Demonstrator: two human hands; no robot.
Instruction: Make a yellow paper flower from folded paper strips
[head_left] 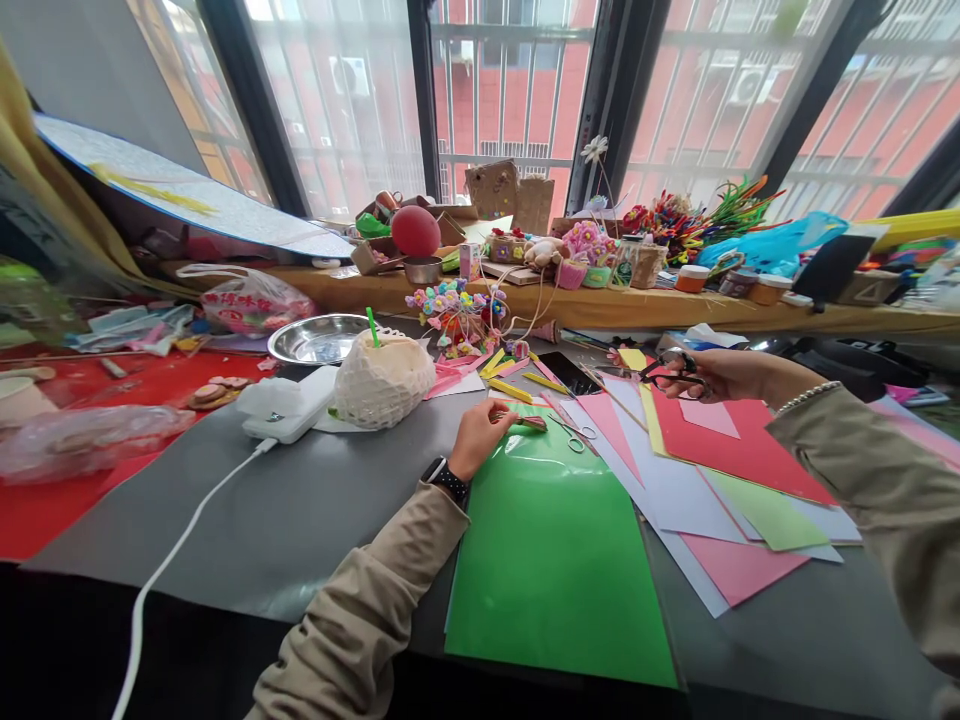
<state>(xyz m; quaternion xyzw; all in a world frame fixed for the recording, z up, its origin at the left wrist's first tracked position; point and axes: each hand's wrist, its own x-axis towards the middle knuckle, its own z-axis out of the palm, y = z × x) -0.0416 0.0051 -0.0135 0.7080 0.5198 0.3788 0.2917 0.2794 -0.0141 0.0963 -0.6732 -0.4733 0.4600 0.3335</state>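
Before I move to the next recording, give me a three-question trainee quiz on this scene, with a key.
1. Which hand holds the dark-handled scissors?
2. True or false: the green straw stands in the net-wrapped coconut.
3. Fill in: the left hand is at the far-left corner of the ____ sheet.

Key:
1. The right hand.
2. True.
3. Green, as in the green sheet.

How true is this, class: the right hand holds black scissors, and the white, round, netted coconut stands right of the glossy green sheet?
Wrong side: in the head view, the white, round, netted coconut stands left of the glossy green sheet. The right hand does hold black scissors.
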